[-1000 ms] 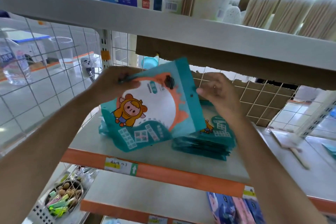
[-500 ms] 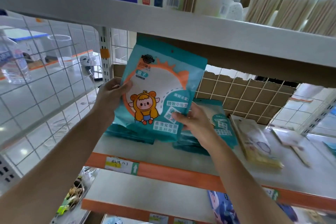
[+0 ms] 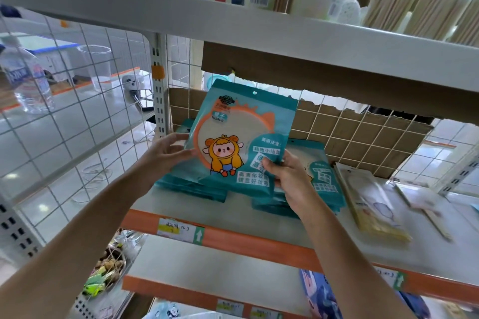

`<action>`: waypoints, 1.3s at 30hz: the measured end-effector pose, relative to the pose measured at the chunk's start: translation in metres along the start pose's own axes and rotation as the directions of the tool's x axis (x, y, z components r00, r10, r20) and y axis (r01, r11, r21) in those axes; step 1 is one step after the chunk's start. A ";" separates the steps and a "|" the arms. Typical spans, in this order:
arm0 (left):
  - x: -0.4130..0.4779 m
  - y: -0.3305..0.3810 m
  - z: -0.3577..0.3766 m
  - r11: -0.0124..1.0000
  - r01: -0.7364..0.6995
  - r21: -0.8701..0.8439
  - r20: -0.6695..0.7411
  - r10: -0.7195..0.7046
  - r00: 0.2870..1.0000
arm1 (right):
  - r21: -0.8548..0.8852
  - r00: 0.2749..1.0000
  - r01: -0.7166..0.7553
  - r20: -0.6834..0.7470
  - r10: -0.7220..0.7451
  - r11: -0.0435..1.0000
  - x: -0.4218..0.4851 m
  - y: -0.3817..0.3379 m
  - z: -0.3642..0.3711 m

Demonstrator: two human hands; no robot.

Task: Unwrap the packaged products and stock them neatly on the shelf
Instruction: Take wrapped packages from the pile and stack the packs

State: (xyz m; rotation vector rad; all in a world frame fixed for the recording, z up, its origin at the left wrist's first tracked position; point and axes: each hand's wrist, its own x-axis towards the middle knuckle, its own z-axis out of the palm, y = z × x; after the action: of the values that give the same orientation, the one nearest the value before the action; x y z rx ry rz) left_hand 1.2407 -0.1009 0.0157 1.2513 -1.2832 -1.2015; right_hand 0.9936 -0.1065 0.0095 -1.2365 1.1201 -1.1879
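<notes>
The teal plastic mirror packet printed with a cartoon girl [image 3: 241, 142] is held upright over the white, orange-edged shelf [image 3: 259, 244]. The left hand [image 3: 166, 155] is at nine o'clock and the right hand [image 3: 287, 173] at five, each grip pinching an edge. This looks like the stocking step; next, lay it squarely on the teal packet stack [image 3: 191, 186] beneath.

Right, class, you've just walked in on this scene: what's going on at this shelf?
A person is stocking a shop shelf. Both hands hold one teal mirror packet upright above it: the left hand grips its left edge, and the right hand pinches its lower right corner. More such packets lie flat beneath it in a left stack and a right stack. A clear-wrapped pack lies further right.
</notes>
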 end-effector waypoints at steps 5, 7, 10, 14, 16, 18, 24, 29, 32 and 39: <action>0.006 -0.006 -0.005 0.992 0.065 -0.108 -0.029 -0.069 0.997 | -0.013 1.000 -0.010 0.007 0.010 1.000 0.001 0.006 0.005; 0.007 -0.008 -0.005 0.985 0.086 -0.152 -0.028 -0.092 0.995 | -0.076 1.000 0.024 0.010 -0.023 0.997 0.002 0.007 0.008; 0.009 -0.010 -0.007 0.976 0.088 -0.199 -0.028 -0.096 0.995 | -0.157 0.996 0.086 0.039 -0.081 0.984 0.003 0.012 0.013; 0.017 -0.012 -0.020 0.971 0.072 -0.229 -0.125 -0.102 0.987 | -0.322 0.979 0.193 0.006 -0.202 0.927 -0.002 0.030 0.019; 0.024 -0.015 -0.032 0.975 0.100 -0.199 -0.169 -0.135 0.976 | -0.474 0.962 0.243 0.006 -0.273 0.846 -0.008 0.044 0.020; 0.033 -0.020 -0.044 0.976 0.141 -0.165 -0.192 -0.172 0.966 | -0.594 0.937 0.307 0.050 -0.346 0.744 -0.016 0.060 0.024; 0.060 -0.026 -0.055 0.964 0.252 -0.087 -0.238 -0.266 0.934 | -0.818 0.868 0.409 0.214 -0.447 0.403 -0.022 0.107 0.033; 0.069 -0.028 -0.048 0.943 0.324 -0.073 -0.217 -0.332 0.918 | -0.921 0.908 0.277 0.158 -0.388 0.273 -0.021 0.122 0.039; 0.069 -0.029 -0.045 0.936 0.352 -0.004 -0.230 -0.343 0.911 | -0.954 0.900 0.234 0.140 -0.413 0.186 -0.020 0.124 0.042; 0.065 -0.044 -0.040 0.895 0.144 0.423 -0.289 -0.018 0.957 | -0.975 0.878 0.204 0.142 -0.457 0.088 -0.019 0.128 0.043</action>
State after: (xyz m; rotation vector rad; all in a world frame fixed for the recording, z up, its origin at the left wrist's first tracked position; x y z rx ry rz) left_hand 1.2816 -0.1665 -0.0259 1.7507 -1.3404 -0.7688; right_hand 1.0397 -0.0878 -0.1170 -2.5779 1.9974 -0.7885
